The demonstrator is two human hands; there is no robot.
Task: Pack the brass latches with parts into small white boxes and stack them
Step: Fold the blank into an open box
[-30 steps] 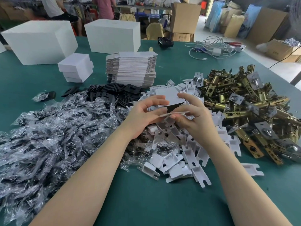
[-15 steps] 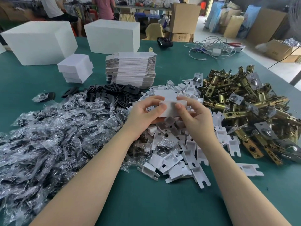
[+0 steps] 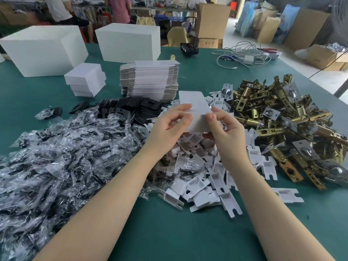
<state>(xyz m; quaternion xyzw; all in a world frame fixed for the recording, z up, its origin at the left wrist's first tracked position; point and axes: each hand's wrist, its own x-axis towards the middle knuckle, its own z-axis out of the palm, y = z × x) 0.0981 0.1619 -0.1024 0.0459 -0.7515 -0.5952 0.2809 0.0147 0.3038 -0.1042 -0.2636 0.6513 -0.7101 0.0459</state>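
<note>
Above the middle of the green table (image 3: 169,232), both hands hold a small white box (image 3: 195,113). My left hand (image 3: 167,127) grips its left side and my right hand (image 3: 224,129) pinches its right side. One flap of the box stands up at the far end. A heap of brass latches (image 3: 278,119) lies to the right. White folded card inserts (image 3: 203,181) lie under and in front of my hands. Clear bags of dark parts (image 3: 56,157) spread over the left. Black plates (image 3: 128,108) lie behind them.
A stack of flat white box blanks (image 3: 150,80) stands behind the hands. Three packed small white boxes (image 3: 84,80) are stacked at the back left, near two large white cartons (image 3: 43,49). White cables (image 3: 243,55) lie at the back right. People stand beyond the table.
The flat card between my hands has been opened into a box shape and lifted slightly. Both hands have shifted up with it.
</note>
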